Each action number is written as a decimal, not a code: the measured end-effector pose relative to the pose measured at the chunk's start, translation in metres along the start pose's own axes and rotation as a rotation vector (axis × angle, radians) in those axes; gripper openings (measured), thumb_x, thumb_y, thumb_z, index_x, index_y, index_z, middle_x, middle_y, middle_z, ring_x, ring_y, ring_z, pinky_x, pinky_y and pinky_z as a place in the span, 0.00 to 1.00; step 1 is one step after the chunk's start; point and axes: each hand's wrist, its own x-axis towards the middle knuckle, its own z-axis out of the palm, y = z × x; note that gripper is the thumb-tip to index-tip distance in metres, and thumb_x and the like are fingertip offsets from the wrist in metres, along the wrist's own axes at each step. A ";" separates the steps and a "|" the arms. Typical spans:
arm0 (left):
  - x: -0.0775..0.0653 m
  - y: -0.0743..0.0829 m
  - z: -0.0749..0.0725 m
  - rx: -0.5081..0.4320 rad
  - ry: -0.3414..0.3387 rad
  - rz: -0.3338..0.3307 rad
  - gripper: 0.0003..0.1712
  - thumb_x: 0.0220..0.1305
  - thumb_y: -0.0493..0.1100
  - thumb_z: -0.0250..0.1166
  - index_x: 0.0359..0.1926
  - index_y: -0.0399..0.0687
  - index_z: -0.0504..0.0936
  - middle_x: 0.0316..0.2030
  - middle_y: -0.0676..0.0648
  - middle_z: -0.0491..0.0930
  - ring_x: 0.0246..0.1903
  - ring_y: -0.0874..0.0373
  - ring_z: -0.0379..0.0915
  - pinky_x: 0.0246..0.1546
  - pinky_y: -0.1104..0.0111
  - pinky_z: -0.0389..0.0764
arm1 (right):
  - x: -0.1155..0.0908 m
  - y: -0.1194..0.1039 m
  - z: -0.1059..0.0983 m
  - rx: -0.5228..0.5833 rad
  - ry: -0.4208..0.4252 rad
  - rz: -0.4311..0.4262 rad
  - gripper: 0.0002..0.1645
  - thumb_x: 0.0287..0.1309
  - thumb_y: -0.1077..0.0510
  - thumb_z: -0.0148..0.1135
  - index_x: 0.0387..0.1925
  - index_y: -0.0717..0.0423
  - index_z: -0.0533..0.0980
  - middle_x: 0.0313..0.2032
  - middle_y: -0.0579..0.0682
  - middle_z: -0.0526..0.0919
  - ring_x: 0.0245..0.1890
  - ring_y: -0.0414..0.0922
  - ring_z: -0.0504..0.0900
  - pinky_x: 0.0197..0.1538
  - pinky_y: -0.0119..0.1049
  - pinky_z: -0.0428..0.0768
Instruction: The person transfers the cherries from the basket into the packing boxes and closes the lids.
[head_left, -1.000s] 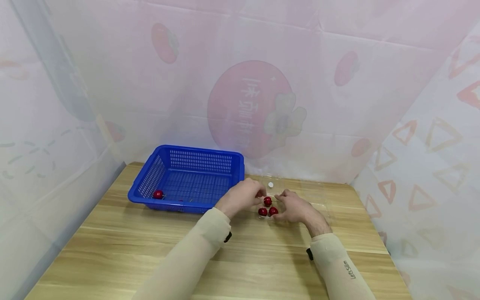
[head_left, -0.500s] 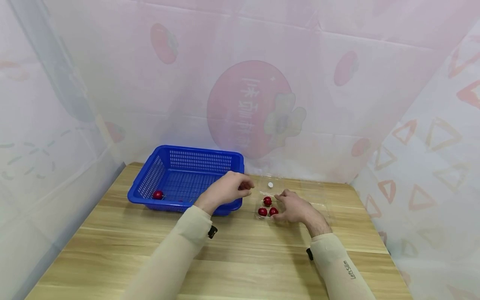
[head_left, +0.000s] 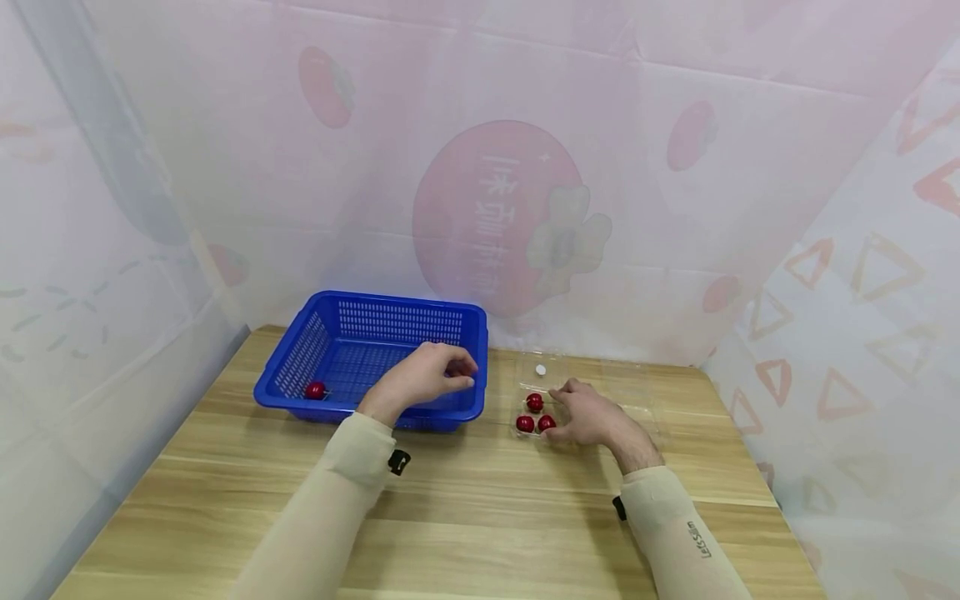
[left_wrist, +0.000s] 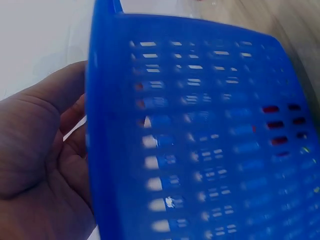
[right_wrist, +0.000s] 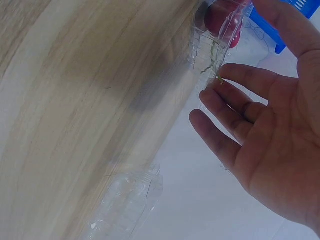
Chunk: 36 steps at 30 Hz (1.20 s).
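Note:
My left hand [head_left: 431, 373] is above the right part of a blue plastic basket [head_left: 371, 414], its fingers loosely bent with nothing visible between them. The basket wall hides part of this hand in the left wrist view. A red cherry [head_left: 315, 390] lies at the basket's front left; more red shows through the slots [left_wrist: 275, 125] in the left wrist view. Three cherries [head_left: 534, 403] sit in a clear plastic box [head_left: 531, 435] with its lid raised at the back. At this box's right edge, my right hand [head_left: 592, 417] rests with thumb and fingers spread and fairly straight.
Another clear plastic box [right_wrist: 125, 205] stands to the right of my right hand. A white round spot [head_left: 541, 370] shows on the cherry box's lid. The wooden table [head_left: 480, 517] ends at a printed cloth wall [head_left: 645, 317] behind.
My left hand has moved left from the cherry box to above the basket. The right hand and the three cherries have stayed in place.

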 end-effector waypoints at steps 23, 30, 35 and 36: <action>-0.008 -0.046 -0.004 0.065 -0.182 -0.146 0.13 0.82 0.45 0.77 0.60 0.45 0.95 0.57 0.45 0.95 0.59 0.50 0.91 0.70 0.48 0.91 | 0.002 0.002 0.002 -0.010 -0.007 0.003 0.54 0.69 0.46 0.86 0.85 0.66 0.73 0.77 0.67 0.78 0.77 0.65 0.81 0.80 0.67 0.84; -0.008 -0.053 -0.005 0.080 -0.236 -0.148 0.10 0.78 0.39 0.79 0.56 0.42 0.95 0.52 0.44 0.96 0.53 0.53 0.91 0.65 0.53 0.93 | 0.002 0.003 0.002 -0.009 -0.009 0.005 0.54 0.69 0.46 0.85 0.85 0.66 0.73 0.77 0.67 0.78 0.77 0.65 0.81 0.80 0.67 0.84; -0.007 -0.057 -0.007 0.067 -0.281 -0.185 0.11 0.78 0.38 0.78 0.57 0.45 0.96 0.53 0.46 0.95 0.54 0.54 0.89 0.69 0.51 0.91 | 0.003 0.003 0.002 -0.013 -0.004 0.000 0.53 0.69 0.45 0.85 0.85 0.66 0.74 0.77 0.66 0.79 0.76 0.65 0.81 0.80 0.66 0.84; -0.008 -0.058 -0.008 0.063 -0.293 -0.196 0.11 0.78 0.38 0.78 0.57 0.46 0.96 0.53 0.46 0.95 0.54 0.54 0.88 0.69 0.51 0.90 | 0.003 0.003 0.002 -0.015 -0.004 0.000 0.53 0.69 0.45 0.85 0.85 0.66 0.74 0.77 0.66 0.79 0.76 0.65 0.81 0.80 0.66 0.84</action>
